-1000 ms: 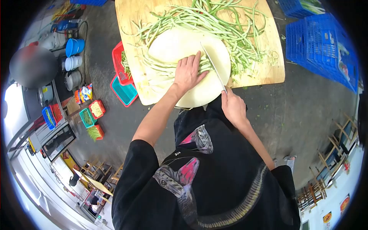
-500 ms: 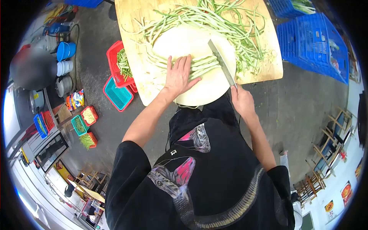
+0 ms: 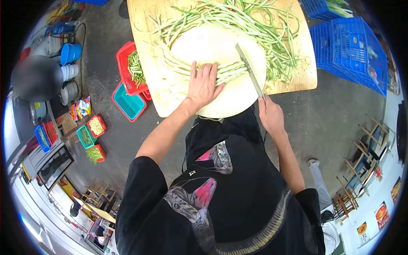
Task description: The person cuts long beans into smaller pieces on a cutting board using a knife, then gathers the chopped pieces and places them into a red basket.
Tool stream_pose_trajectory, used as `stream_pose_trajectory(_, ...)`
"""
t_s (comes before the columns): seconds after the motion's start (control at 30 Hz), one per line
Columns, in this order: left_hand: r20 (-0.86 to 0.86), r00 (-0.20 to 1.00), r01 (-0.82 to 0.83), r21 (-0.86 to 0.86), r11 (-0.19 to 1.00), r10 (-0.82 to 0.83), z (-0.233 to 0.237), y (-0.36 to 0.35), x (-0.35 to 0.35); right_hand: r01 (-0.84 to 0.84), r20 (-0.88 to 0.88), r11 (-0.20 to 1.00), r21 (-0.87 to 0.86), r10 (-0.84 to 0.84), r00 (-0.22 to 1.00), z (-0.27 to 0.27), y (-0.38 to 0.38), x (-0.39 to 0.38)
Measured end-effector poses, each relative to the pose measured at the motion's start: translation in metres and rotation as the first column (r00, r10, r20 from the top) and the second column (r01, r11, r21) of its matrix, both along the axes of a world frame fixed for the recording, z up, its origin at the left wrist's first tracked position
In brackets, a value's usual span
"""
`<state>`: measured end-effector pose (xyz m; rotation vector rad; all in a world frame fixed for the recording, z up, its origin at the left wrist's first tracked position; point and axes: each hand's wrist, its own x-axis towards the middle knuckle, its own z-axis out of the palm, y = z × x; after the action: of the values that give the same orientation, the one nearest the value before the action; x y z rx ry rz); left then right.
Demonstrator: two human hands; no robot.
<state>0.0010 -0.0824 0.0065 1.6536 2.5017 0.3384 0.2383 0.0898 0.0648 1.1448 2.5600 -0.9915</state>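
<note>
My left hand (image 3: pixel 203 86) lies over a bundle of long green beans (image 3: pixel 231 71), its fingers stretched out and its thumb spread. The beans rest across a round white cutting board (image 3: pixel 231 100). My right hand (image 3: pixel 271 115) is wrapped round the handle of a kitchen knife (image 3: pixel 250 74). The long blade crosses the bundle at its right end, tip pointing away from me. More long beans (image 3: pixel 259 32) lie in a loose heap along the far and right sides of the round board. Part of the bundle is hidden under my left palm.
Under the round board is a wooden tabletop (image 3: pixel 163 102). To its left, a red basket (image 3: pixel 123 59) holds cut beans beside a teal basket (image 3: pixel 129 106). Blue crates (image 3: pixel 352 51) stand at the right. Another person's leg (image 3: pixel 318 178) shows at the lower right.
My left hand, the knife and the board sit slightly farther right in the view. The blade remains at the right end of the bundle. More of the other person's leg has come into view.
</note>
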Motion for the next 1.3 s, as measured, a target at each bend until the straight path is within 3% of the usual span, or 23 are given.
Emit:
stream_pose_trajectory(0.63,0.019,1.0,-0.02,0.092,0.996,0.019,-0.005,0.01,0.005,-0.011,-0.026,1.0,0.021,0.012,1.0,0.004,0.002,-0.001)
stream_pose_trajectory(0.87,0.044,0.999,-0.028,0.082,0.996,0.024,-0.005,0.008,0.005,0.134,-0.074,0.989,-0.059,-0.138,0.988,0.04,-0.001,0.0)
stream_pose_trajectory(1.07,0.057,0.998,-0.026,0.104,0.994,0.02,-0.01,0.006,0.004,0.031,-0.172,0.995,-0.098,-0.048,0.984,0.064,-0.022,-0.009)
stream_pose_trajectory(1.3,0.006,0.999,-0.035,0.088,0.995,0.034,-0.014,0.005,0.007,-0.019,-0.078,0.998,-0.053,0.015,0.997,0.052,-0.044,-0.018)
